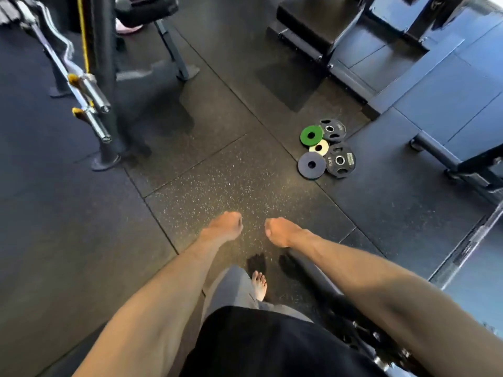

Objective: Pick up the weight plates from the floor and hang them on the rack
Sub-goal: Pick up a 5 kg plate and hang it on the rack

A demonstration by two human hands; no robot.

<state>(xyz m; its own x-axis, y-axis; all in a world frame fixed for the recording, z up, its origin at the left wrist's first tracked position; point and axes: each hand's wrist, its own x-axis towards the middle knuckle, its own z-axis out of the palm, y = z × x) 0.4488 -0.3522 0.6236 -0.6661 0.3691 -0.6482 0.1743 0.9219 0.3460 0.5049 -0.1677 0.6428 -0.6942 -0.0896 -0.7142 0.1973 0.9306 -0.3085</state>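
1. The left grip [224, 227] and right grip [281, 231] are held out side by side, close but apart. Fingers are curled in on both and nothing is held.
2. A bare foot [260, 284] is seen below the grips on the rubber floor [217, 172]. Judged risk: toes are crushed if a plate is dropped, as no shoe is worn.
3. The weight plates [325, 148] lie flat in one tight heap on the floor, ahead and to the right, well apart from both grips. None is lifted or hung yet.
4. The heap is made of a green plate [311, 135], a cream plate [319, 147], a grey plate [311, 164] and two black plates [340, 160]. Edges touch or overlap; exactly which lies on which cannot be told.
5. Judged risk: fingers are pinched between flat plates and floor when an edge is pried up. The smooth coloured discs show no handle slots, so a slip is likelier there than on the slotted black ones.
6. Judged risk: neighbours are dragged or knocked if a lower plate is pulled first.
7. A bench frame [449, 148] stands just beside the heap and could be bumped while bending down.
8. Dark hardware [353, 317] under the right arm may be the rack; it cannot be told. Barbell ends [92, 93] stick out at left and could be struck on the carry.
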